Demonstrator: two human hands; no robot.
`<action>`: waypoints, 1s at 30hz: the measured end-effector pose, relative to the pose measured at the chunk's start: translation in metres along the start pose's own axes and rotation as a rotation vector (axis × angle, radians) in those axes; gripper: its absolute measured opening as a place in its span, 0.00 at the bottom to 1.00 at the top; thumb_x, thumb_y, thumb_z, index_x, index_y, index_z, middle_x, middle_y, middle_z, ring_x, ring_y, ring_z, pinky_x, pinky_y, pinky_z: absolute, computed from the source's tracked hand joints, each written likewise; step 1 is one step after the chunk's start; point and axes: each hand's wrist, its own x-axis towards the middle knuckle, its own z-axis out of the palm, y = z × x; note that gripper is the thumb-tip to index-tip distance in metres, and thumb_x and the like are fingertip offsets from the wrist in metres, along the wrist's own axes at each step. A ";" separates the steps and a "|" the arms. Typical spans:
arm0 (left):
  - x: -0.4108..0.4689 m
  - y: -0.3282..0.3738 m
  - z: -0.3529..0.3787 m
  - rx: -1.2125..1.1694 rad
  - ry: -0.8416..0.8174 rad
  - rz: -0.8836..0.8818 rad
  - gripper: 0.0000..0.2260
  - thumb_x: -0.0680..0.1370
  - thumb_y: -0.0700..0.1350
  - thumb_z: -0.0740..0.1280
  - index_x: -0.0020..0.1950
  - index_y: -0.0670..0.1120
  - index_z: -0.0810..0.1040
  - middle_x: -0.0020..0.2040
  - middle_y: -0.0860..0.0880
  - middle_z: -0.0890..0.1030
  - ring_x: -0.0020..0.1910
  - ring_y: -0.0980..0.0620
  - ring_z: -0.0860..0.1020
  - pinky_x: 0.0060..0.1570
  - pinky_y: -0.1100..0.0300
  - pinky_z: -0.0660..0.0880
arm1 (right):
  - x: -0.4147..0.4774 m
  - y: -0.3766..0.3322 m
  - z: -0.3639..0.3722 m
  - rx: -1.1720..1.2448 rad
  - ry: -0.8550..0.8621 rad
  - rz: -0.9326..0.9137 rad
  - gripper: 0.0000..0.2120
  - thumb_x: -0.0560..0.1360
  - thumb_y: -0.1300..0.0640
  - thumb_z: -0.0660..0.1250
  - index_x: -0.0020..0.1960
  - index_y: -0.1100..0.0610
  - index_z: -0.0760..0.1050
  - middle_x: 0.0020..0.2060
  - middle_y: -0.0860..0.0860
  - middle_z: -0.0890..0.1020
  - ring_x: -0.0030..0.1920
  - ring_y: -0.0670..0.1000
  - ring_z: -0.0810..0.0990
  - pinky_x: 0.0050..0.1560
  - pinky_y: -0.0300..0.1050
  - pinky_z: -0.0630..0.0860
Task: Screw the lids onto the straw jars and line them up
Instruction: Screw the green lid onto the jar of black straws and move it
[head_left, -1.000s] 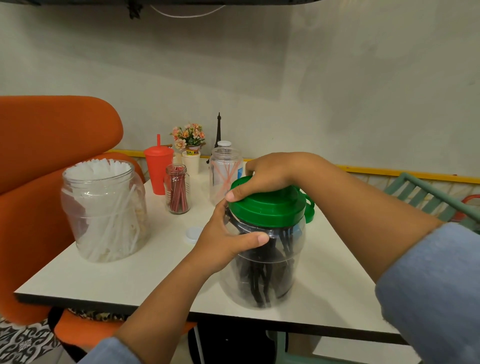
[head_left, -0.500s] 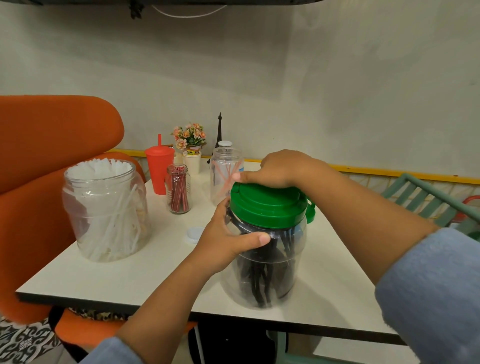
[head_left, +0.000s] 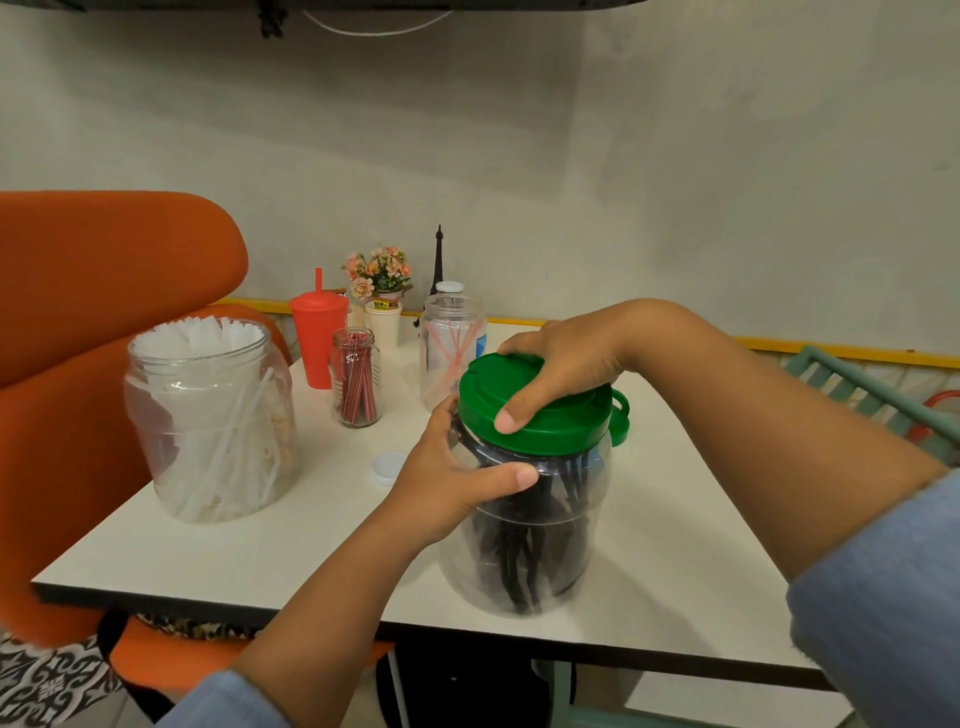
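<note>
A clear jar of black straws (head_left: 524, 551) stands near the table's front edge with a green lid (head_left: 550, 434) on its mouth. My right hand (head_left: 561, 358) lies over the lid, thumb on its front, fingers on its back rim. My left hand (head_left: 457, 486) wraps the jar's left shoulder. A big lidless jar of white straws (head_left: 213, 421) stands at the left. A small lidless jar of red straws (head_left: 356, 384) and a lidless jar of pink straws (head_left: 449, 348) stand further back. A small white lid (head_left: 387, 467) lies flat on the table.
The white table (head_left: 675, 545) meets the wall at the back, where a red tumbler (head_left: 318, 343), a paper cup (head_left: 383, 323), a flower pot (head_left: 379, 273) and a small tower model (head_left: 439, 254) stand. An orange chair (head_left: 78, 291) is left, a green chair (head_left: 872, 389) right.
My right hand has turned on the green lid: the thumb has swung round from the lid's back left to its front. The left hand and the jar have stayed put.
</note>
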 end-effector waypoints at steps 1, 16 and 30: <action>0.000 0.000 0.000 0.001 -0.002 -0.002 0.51 0.51 0.60 0.75 0.72 0.55 0.59 0.68 0.55 0.70 0.67 0.54 0.68 0.60 0.61 0.67 | -0.001 -0.002 0.000 -0.009 0.011 0.019 0.44 0.64 0.35 0.68 0.74 0.44 0.52 0.69 0.51 0.65 0.65 0.56 0.70 0.62 0.51 0.72; -0.002 0.004 0.001 0.009 0.001 -0.012 0.53 0.50 0.61 0.73 0.73 0.55 0.58 0.67 0.56 0.68 0.66 0.55 0.66 0.60 0.61 0.65 | -0.009 -0.006 0.002 -0.044 0.007 0.123 0.42 0.65 0.34 0.67 0.72 0.52 0.60 0.68 0.53 0.69 0.64 0.56 0.71 0.55 0.47 0.70; -0.002 0.002 0.002 -0.013 0.021 -0.016 0.52 0.50 0.59 0.74 0.72 0.55 0.60 0.66 0.55 0.70 0.67 0.53 0.68 0.61 0.60 0.67 | -0.012 0.003 0.009 -0.062 0.048 0.032 0.48 0.62 0.32 0.68 0.74 0.44 0.49 0.72 0.48 0.62 0.70 0.55 0.63 0.67 0.51 0.66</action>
